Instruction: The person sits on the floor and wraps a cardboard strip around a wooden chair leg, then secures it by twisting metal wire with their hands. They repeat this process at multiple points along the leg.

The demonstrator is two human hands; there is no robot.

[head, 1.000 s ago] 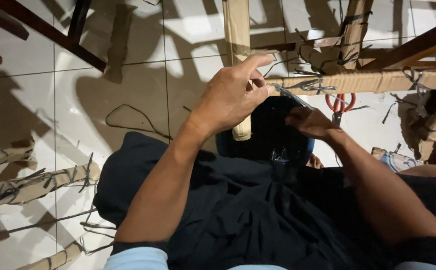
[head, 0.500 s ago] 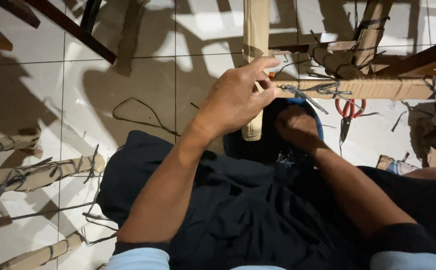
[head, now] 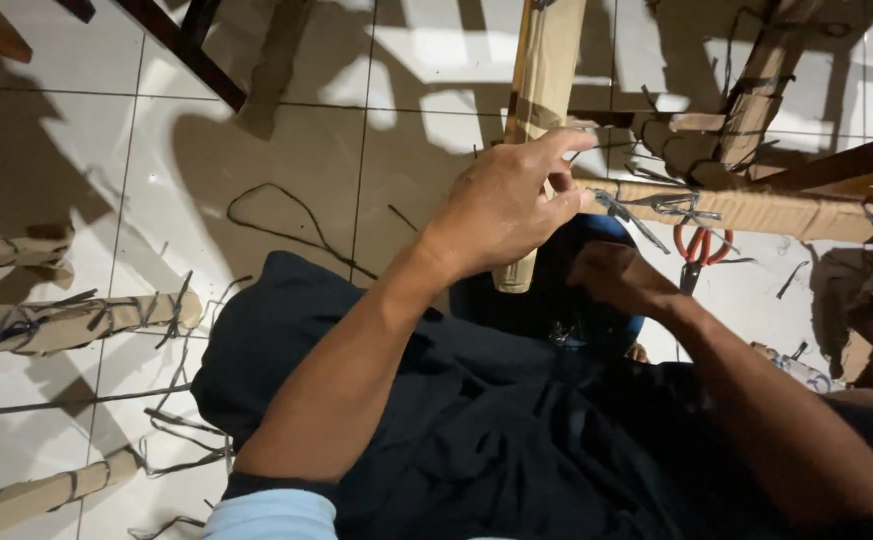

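My left hand (head: 506,205) grips a paper-wrapped upright leg (head: 546,70) of a wooden frame, fingers curled around it where it meets a wrapped horizontal bar (head: 756,208). My right hand (head: 611,275) is lower, in shadow under that bar, fingers closed; what it holds is hidden. Dark strapping (head: 656,208) is knotted around the bar just right of the left hand. Orange-handled scissors (head: 698,250) lie on the floor beyond the bar.
Several paper-wrapped frame pieces (head: 76,320) tied with dark strapping lie on the white tiled floor (head: 286,150) at left, with loose strap offcuts (head: 181,430). A dark wooden leg (head: 186,55) crosses the top left. More wrapped frame parts (head: 766,70) stand at top right.
The view has shifted a little. My left hand stays on the upright leg, and my right hand has stayed low beneath the horizontal bar.
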